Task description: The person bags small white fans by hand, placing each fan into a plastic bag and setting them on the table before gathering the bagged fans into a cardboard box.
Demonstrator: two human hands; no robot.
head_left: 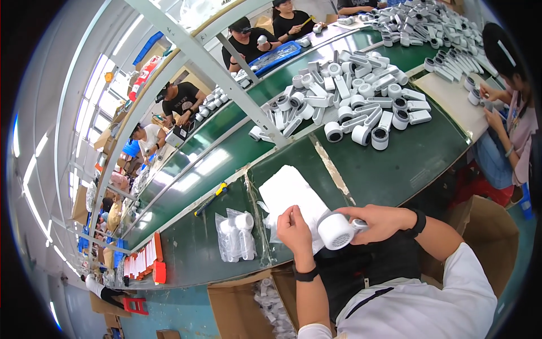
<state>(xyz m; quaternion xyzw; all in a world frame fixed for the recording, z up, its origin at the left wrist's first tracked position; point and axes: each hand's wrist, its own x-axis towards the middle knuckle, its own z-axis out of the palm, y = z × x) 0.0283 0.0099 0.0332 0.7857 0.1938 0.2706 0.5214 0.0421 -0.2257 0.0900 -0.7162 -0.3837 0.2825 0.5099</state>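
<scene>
A white handheld device with a round, grilled head is held over the table's near edge by my right hand, whose fingers wrap its narrower end. Just left of the round head is my left hand, its thumb and fingertips pinched together. Whatever is in that pinch, if anything, is too small to make out. Beneath and beyond both hands lies a stack of white sheets or bags, with some clear film at its left side. Farther left, similar white devices in clear plastic bags rest on the green table.
A large heap of white devices covers the table ahead. A yellow-and-black tool lies at left, near orange-and-white boxes. Below the edge stands a cardboard box of bagged devices. A co-worker sits at right; a metal post rises ahead.
</scene>
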